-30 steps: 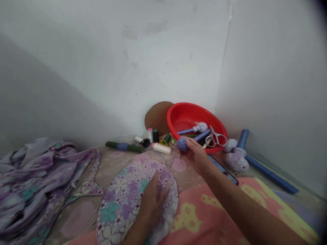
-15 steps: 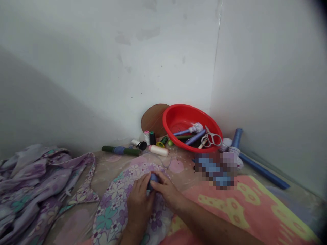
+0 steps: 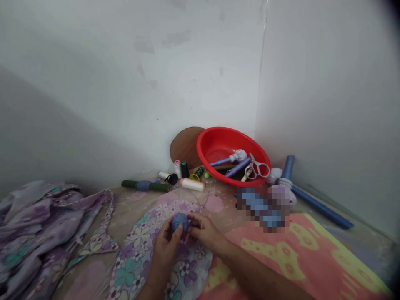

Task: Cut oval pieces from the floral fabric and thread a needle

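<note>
The left hand (image 3: 165,246) and the right hand (image 3: 203,229) are both curled closed, gripping a blue padded ball (image 3: 179,222) between them; the ball sits just above a round floral fabric piece (image 3: 134,266), which lies on a pink and yellow sheet (image 3: 265,254); crumpled floral cloth (image 3: 40,225) lies to the left; at the far corner, a red basin (image 3: 231,135) holds scissors (image 3: 256,170); thread spools (image 3: 184,169) stand just left of it.
</note>
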Demonstrator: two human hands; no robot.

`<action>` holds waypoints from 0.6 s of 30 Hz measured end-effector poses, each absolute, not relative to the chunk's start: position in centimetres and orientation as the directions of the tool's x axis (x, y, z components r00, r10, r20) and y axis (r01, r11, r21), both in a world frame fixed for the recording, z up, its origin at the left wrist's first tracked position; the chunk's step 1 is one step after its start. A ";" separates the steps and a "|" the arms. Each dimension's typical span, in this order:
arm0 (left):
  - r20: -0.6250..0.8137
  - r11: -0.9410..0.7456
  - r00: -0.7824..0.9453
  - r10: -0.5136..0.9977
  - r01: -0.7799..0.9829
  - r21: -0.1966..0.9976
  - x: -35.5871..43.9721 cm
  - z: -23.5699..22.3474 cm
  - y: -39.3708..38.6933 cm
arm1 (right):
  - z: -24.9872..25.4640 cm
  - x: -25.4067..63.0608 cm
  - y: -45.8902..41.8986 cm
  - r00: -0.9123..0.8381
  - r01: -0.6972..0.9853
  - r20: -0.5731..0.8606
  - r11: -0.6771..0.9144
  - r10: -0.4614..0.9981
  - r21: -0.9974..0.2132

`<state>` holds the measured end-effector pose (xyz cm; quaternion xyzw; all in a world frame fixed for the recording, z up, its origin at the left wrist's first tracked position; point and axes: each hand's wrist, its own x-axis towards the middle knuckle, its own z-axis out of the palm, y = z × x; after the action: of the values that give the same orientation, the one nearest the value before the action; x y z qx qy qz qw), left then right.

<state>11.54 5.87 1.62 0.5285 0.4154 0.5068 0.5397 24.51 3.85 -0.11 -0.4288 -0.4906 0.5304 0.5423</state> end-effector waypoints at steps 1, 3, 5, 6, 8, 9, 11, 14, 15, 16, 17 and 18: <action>0.056 -0.036 0.130 0.990 -0.151 0.988 11.5 1.5 5.9 | -0.4 24.6 3.9 -0.039 -0.097 0.071 0.067 0.997 -0.993; 0.011 0.016 0.111 0.994 -0.236 0.972 11.3 1.4 6.0 | -0.6 24.8 4.0 -0.001 0.011 0.078 0.078 0.997 -0.997; -0.019 0.048 0.095 0.995 -0.316 0.948 11.1 1.3 6.2 | -0.5 25.0 3.9 0.040 0.064 0.099 0.096 0.994 -0.993; -0.031 0.061 0.089 0.996 -0.355 0.933 11.0 1.3 6.4 | -0.4 25.0 3.8 0.049 0.071 0.107 0.104 0.993 -0.992; -0.055 0.084 0.079 0.995 -0.428 0.900 10.9 1.2 6.6 | 0.0 25.0 3.6 0.055 0.078 0.123 0.119 0.991 -0.990; -0.070 0.104 0.092 0.993 -0.456 0.884 10.9 1.2 6.7 | 0.2 24.9 3.5 0.058 0.081 0.137 0.132 0.989 -0.988; -0.091 0.156 0.151 0.984 -0.502 0.851 10.8 1.3 6.6 | 0.5 24.7 3.4 0.078 0.089 0.169 0.162 0.983 -0.983; -0.090 0.221 0.261 0.961 -0.534 0.816 10.8 1.6 6.3 | 0.7 24.7 3.4 0.121 0.100 0.194 0.182 0.974 -0.978; -0.083 0.228 0.281 0.956 -0.536 0.812 10.8 1.7 6.2 | 0.8 24.8 3.4 0.142 0.102 0.195 0.181 0.971 -0.978; -0.074 0.228 0.294 0.953 -0.536 0.813 10.8 1.8 6.1 | 0.8 24.9 3.5 0.164 0.105 0.198 0.183 0.966 -0.978; -0.066 0.226 0.303 0.951 -0.531 0.817 10.8 1.8 6.0 | 0.7 25.1 3.5 0.188 0.110 0.207 0.189 0.960 -0.976; -0.064 0.228 0.313 0.948 -0.523 0.821 10.7 1.8 6.0 | 0.7 25.2 3.6 0.210 0.115 0.217 0.196 0.953 -0.974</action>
<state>10.74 5.96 1.78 0.3597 0.2949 0.5065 0.7261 25.24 3.58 0.66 -0.5201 -0.5133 0.3626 0.5784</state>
